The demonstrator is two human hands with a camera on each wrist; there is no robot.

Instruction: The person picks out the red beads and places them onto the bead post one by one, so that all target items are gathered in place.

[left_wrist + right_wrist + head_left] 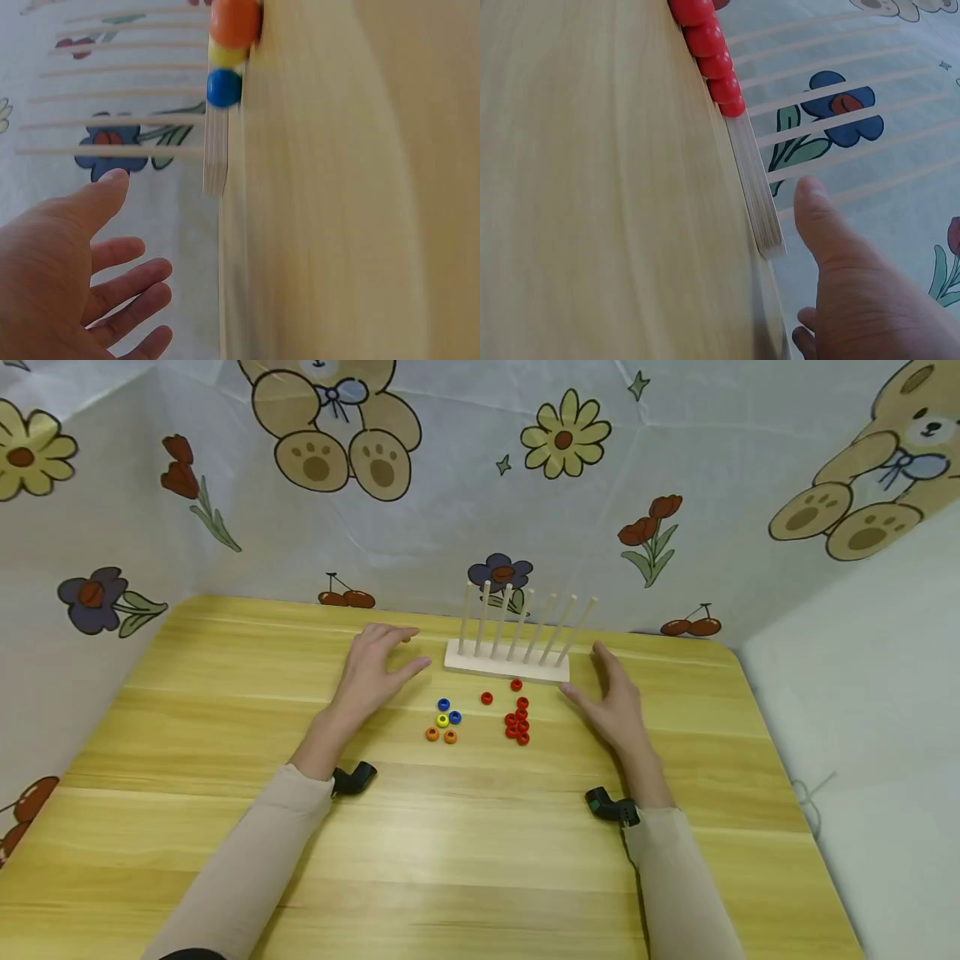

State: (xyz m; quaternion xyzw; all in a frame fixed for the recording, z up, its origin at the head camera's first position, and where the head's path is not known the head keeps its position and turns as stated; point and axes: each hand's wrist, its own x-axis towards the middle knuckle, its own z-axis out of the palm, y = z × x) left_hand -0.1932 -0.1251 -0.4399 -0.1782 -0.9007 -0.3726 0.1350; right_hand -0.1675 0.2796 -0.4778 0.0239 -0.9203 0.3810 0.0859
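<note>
A pale wooden base with several upright pegs stands near the table's back edge. My left hand is off its left end, thumb and fingers spread, holding nothing. At the opposite end is my right hand, its thumb close to the base's front corner; whether they touch I cannot tell. In front of the base lie two blue beads, one yellow bead and two orange beads. Several red beads form a cluster to their right, with single ones apart from it. All pegs are bare.
The wooden table extends towards me and to both sides. Behind it hangs a patterned cloth with bears and flowers. Each wrist carries a small black camera, the left one and the right one.
</note>
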